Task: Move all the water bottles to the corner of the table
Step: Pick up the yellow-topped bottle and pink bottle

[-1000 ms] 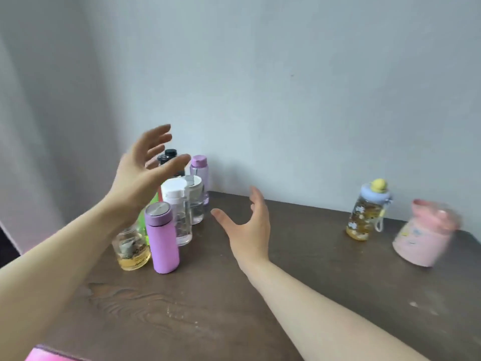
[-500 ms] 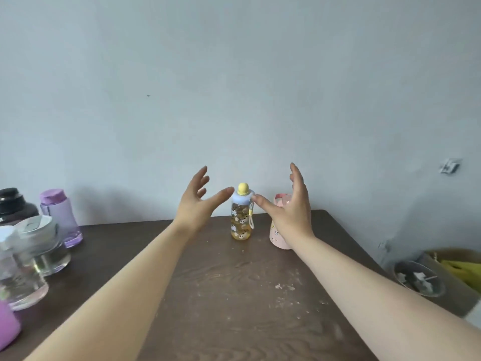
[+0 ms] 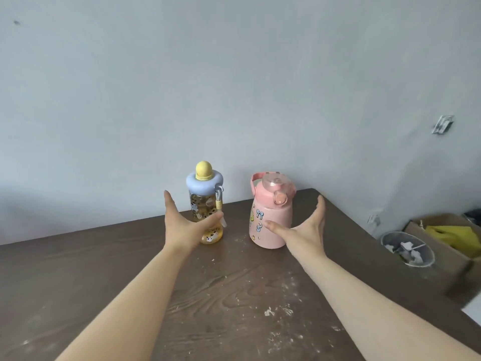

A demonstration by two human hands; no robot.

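Observation:
Two bottles stand upright near the far right edge of the dark wooden table (image 3: 130, 269). One is a clear yellow bottle (image 3: 205, 204) with a blue lid and yellow knob; the other is a squat pink bottle (image 3: 270, 217) with stickers and a handle. My left hand (image 3: 186, 225) is spread around the yellow bottle's lower half, thumb across its front, fingers on its left side. Just to the right of the pink bottle, my right hand (image 3: 304, 230) is spread wide, its thumb touching the bottle's front and its fingers held off to the right.
The grey wall runs close behind both bottles. Beyond the table's right edge, lower down, stand a round metal bowl (image 3: 407, 248) with scraps and a cardboard box (image 3: 447, 238) with yellow material. White crumbs dot the tabletop in front of me.
The view has swung right, away from the cluster of bottles in the left corner, and come closer to the two bottles. Both hands have dropped and reached forward to either bottle.

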